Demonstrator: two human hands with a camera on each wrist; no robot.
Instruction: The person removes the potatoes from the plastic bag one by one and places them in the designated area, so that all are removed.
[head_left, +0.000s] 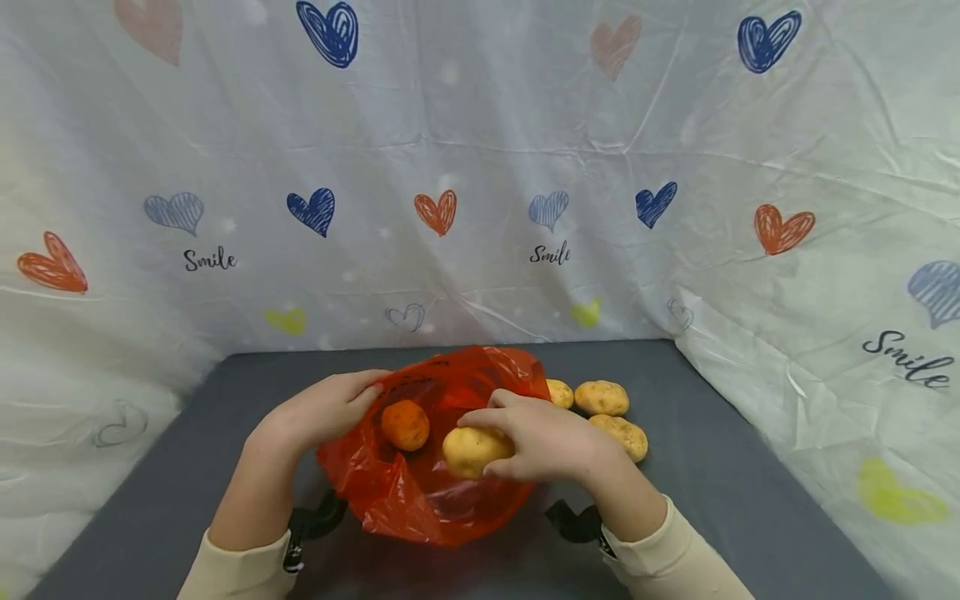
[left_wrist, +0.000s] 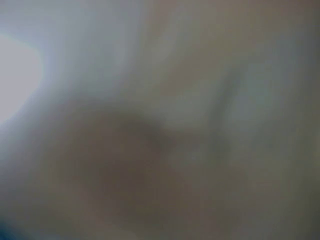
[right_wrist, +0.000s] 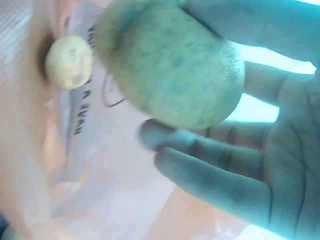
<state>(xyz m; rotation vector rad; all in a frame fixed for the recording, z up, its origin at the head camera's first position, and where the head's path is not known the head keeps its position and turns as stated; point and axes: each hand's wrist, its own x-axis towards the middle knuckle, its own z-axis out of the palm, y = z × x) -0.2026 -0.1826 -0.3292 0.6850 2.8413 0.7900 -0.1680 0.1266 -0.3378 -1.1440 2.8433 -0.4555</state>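
Observation:
A red plastic bag (head_left: 401,500) lies in the middle of the table with its mouth spread wide. My left hand (head_left: 330,410) holds the bag's left rim. Over the open mouth, my right hand (head_left: 546,439) grips a yellow potato (head_left: 471,452) between thumb and fingers. Up close in the right wrist view, the same potato (right_wrist: 175,65) sits between the thumb and the curled fingers (right_wrist: 215,185). Inside the bag rests another potato (head_left: 406,425), tinted orange by the plastic. The left wrist view is a blur.
To the right of the bag, a few potatoes (head_left: 602,398) lie on the dark grey table (head_left: 720,500), one partly hidden behind the bag. A white curtain (head_left: 480,108) printed with hearts hangs along the table's back and sides. Black straps (head_left: 577,523) go round both wrists.

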